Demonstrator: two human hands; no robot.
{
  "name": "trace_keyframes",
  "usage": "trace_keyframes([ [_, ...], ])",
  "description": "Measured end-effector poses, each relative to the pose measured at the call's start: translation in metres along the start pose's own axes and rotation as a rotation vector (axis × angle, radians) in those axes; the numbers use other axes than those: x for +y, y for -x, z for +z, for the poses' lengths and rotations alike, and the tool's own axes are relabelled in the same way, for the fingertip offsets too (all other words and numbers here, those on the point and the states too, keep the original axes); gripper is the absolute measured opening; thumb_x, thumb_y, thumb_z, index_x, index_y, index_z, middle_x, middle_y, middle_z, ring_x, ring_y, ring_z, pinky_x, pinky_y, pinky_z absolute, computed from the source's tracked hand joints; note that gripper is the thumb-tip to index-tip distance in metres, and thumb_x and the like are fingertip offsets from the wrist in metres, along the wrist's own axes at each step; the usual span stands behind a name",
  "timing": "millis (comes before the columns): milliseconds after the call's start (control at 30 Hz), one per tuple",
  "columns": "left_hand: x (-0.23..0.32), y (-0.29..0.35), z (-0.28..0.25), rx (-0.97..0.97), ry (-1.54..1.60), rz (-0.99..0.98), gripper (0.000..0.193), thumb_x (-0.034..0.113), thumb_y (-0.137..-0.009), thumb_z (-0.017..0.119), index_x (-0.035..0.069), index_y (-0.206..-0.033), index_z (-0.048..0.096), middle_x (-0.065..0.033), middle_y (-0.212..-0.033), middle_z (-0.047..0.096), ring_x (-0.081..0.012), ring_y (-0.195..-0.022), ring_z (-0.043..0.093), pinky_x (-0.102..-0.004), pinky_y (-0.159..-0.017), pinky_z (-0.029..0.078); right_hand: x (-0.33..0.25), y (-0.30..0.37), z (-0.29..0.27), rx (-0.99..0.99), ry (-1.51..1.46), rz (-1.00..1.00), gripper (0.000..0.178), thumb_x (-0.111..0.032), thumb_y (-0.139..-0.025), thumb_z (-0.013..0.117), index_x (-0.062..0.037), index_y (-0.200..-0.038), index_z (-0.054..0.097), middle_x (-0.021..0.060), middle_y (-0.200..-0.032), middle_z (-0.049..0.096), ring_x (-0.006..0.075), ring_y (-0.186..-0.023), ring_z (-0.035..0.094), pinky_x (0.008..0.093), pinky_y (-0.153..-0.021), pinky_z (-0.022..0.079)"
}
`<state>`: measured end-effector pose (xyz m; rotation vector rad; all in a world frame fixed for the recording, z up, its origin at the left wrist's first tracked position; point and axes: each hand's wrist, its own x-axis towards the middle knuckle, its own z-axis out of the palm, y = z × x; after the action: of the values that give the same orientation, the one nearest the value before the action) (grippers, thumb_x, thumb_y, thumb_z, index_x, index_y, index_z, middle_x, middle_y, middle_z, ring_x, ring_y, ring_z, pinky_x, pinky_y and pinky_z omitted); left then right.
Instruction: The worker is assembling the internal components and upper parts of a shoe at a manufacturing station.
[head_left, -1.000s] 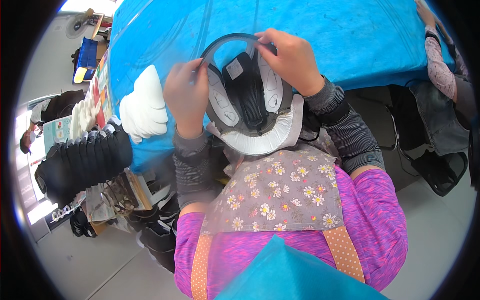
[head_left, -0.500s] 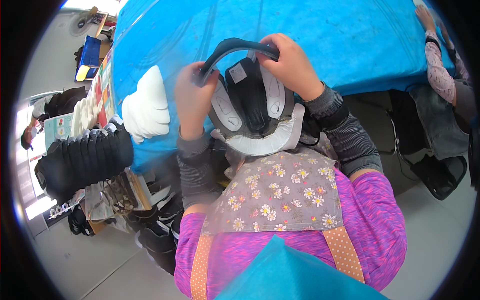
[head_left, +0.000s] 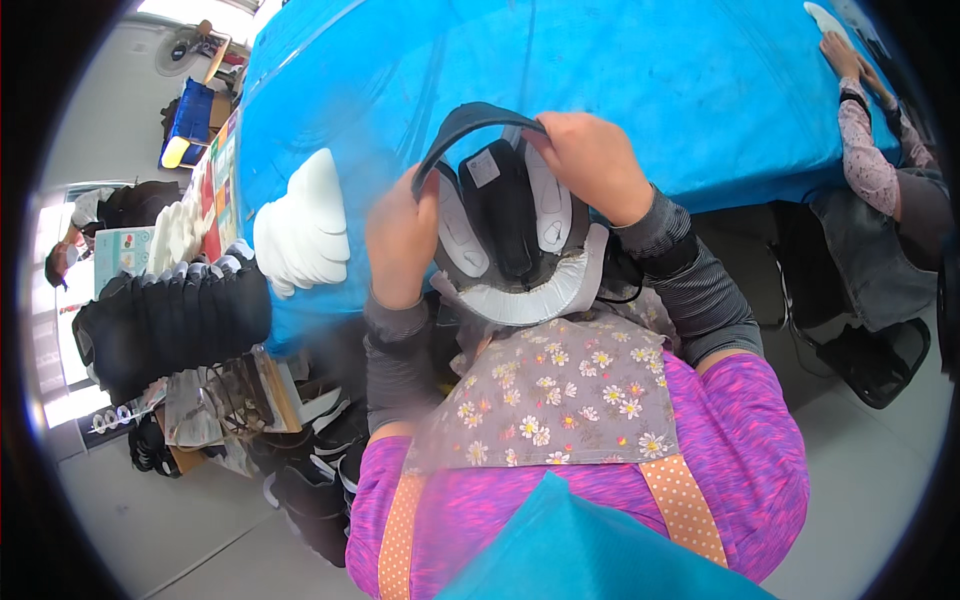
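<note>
Both my hands hold a shoe upper [head_left: 497, 210] in front of my lap, at the table's near edge. It has a black tongue with a white label, pale side linings and a gathered white edge toward me. Its black padded collar arches up at the far side. My left hand [head_left: 402, 245] grips the collar's left end, thumb on the inner side; some of its fingers are hidden. At the right end, my right hand [head_left: 597, 165] is closed round the collar, its fingertips partly hidden.
A stack of white insole-shaped pieces [head_left: 303, 230] lies on the blue-covered table [head_left: 680, 90] to my left. Beyond its edge stands a row of black shoe uppers [head_left: 175, 325]. Dark shoes [head_left: 310, 495] sit lower left. At far right, another person's hands [head_left: 840, 55] touch a white piece.
My view has shifted slightly, so the table and stack sit lower. The collar and both my hands have come a little nearer to me. More of the other person's white piece shows.
</note>
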<state>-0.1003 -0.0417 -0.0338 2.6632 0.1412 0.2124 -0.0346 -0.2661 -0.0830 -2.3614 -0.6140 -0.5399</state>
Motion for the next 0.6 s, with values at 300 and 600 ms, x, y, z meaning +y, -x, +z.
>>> trace_keyframes([
  [300, -0.005, -0.004, 0.005, 0.174, -0.17, 0.183, 0.029, 0.031, -0.097, 0.055, 0.006, -0.094, 0.069, -0.0212, -0.069, 0.063, -0.042, -0.065, 0.062, -0.0495, -0.056, 0.047, 0.004, -0.012, -0.021, -0.153, 0.124, -0.154, 0.036, -0.029, -0.09, 0.062, -0.0041, -0.064, 0.064, 0.0183, -0.064, 0.062, 0.0371, -0.057, 0.062, 0.0468, -0.051, 0.047],
  [600, 0.036, -0.053, -0.02, 0.462, -0.119, 0.233, 0.032, 0.028, -0.098, 0.054, 0.005, -0.077, 0.062, -0.0191, -0.063, 0.061, -0.0395, -0.059, 0.062, -0.0483, -0.052, 0.047, -0.038, -0.08, -0.019, 0.094, 0.059, -0.178, 0.043, -0.028, -0.097, 0.053, -0.0032, -0.063, 0.061, 0.0198, -0.065, 0.06, 0.0405, -0.061, 0.061, 0.0482, -0.053, 0.047],
])
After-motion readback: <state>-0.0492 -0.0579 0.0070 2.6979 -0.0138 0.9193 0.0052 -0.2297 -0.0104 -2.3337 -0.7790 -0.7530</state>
